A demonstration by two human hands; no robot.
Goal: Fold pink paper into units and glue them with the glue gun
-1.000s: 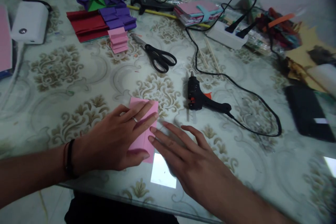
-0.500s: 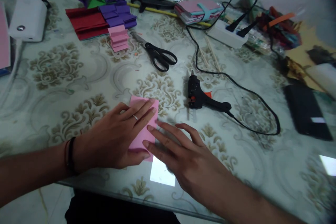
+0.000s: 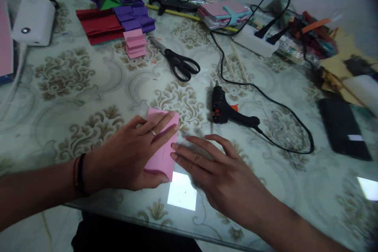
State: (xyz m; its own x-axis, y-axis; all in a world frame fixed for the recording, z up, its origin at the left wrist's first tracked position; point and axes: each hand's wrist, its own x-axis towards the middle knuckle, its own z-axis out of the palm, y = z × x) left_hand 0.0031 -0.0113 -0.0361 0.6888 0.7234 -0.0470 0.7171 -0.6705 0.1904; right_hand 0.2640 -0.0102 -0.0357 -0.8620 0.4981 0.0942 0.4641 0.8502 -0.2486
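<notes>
A folded pink sheet of paper (image 3: 165, 157) lies on the patterned table near its front edge. Across it rests my left hand (image 3: 132, 151), palm down with the fingers stretched out, pressing the paper to the surface; it covers the paper's left part. Just at the paper's right edge is my right hand (image 3: 209, 163), its fingers spread and holding nothing. Its index and middle fingertips are at or very near that edge; whether they touch cannot be made out. A crease line runs lengthwise along the paper.
Beyond the hands lie black-handled scissors (image 3: 182, 64), a black glue gun (image 3: 226, 108) with its cord, and pleated pink paper (image 3: 135, 43). Red paper (image 3: 100, 26) and purple paper (image 3: 134, 17) sit further back. A white power strip (image 3: 256, 40), a black phone (image 3: 344, 128) and a white power bank (image 3: 34, 21) surround the work area.
My right hand has slid a little to the right, from on top of the pink paper to its right edge. My left hand stays pressed on the paper.
</notes>
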